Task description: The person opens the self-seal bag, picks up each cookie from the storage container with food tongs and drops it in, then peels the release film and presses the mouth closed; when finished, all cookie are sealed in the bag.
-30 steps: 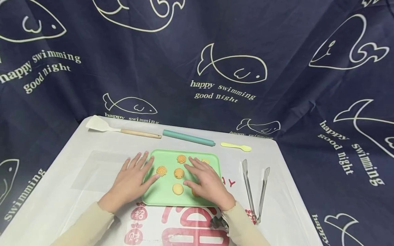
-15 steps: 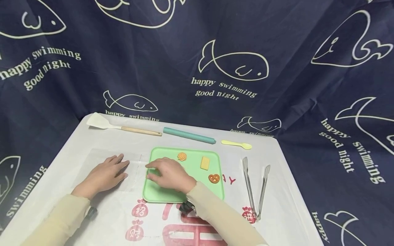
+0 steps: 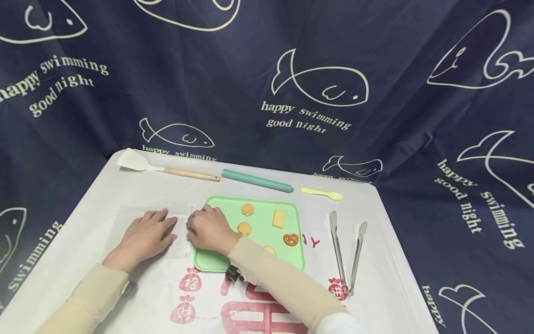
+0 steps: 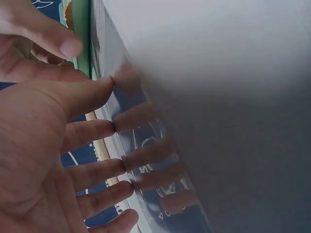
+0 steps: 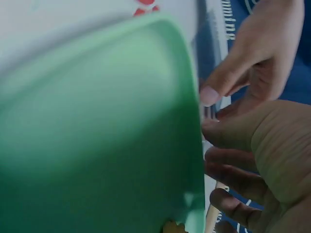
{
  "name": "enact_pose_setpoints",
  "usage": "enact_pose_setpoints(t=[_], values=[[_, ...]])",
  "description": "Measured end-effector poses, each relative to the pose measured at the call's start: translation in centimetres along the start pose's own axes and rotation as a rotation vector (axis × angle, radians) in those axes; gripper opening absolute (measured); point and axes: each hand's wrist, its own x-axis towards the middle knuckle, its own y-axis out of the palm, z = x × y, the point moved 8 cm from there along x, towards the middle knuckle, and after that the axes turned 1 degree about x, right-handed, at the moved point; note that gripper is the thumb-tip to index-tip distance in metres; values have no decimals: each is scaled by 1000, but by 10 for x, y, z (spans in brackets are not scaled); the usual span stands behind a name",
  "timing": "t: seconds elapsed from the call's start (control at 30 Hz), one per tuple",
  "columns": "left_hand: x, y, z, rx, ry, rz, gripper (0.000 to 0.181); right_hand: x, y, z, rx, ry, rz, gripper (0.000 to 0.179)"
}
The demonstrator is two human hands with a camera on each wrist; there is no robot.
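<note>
A flat sheet-like clear plastic piece point(image 3: 175, 246), perhaps a bag, lies on the table left of the green tray point(image 3: 294, 213). My left hand point(image 3: 143, 236) rests on it with fingers stretched out; in the left wrist view the fingertips point(image 4: 119, 167) touch its glossy surface. My right hand point(image 3: 210, 227) is at the plastic's right edge, over the tray's left rim. Its thumb point(image 5: 228, 131) and fingers look bent and apart, with nothing visibly pinched. On the tray lie a swirl cookie point(image 3: 247, 209), a rectangular biscuit point(image 3: 278, 219), a pretzel point(image 3: 290, 239) and a round cookie point(image 3: 244, 228). Another round cookie point(image 3: 270, 249) is partly hidden.
Along the table's far side lie a white spatula point(image 3: 167, 170) with a wooden handle, a teal rod point(image 3: 257, 181) and a yellow spoon point(image 3: 321, 193). Metal tongs point(image 3: 340, 255) lie spread at the right. A dark fish-printed cloth point(image 3: 233, 83) hangs behind.
Both hands have left the tray and moved left. The left hand came down on the plastic; the right hand crossed the tray to the plastic's edge, uncovering the rectangular biscuit and pretzel.
</note>
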Motion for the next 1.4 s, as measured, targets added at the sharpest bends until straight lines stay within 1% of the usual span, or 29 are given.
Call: enact_pose_setpoints(t=[0.03,0.07,0.2,0.37,0.53,0.67,0.83,1.0,1.13,1.23,1.4], values=[[0,-1,0,-1,2,-5,50,2,1,0,-15,5,-4,8],[0,-1,0,-1,3,-9,50,4,2,0,-29,11,-6,9],[3,-2,-1,-3,8,-19,50,11,8,-3,-75,48,20,22],[6,0,-2,-17,38,-29,52,14,13,-7,-102,83,44,29],[8,2,0,-49,67,-48,49,15,14,-6,-105,70,41,30],[9,3,5,-55,56,-76,42,15,15,-4,-104,68,46,28],[11,2,7,-57,40,-108,33,15,17,-4,-102,76,44,28],[14,1,9,-78,17,-136,21,16,16,-4,-98,80,43,28],[13,-3,11,-95,8,-178,11,16,17,-4,-110,76,45,28],[12,-8,11,-110,12,-217,7,16,17,-3,-120,70,42,27],[10,-19,8,-113,42,-328,7,15,16,-4,-118,72,35,25]])
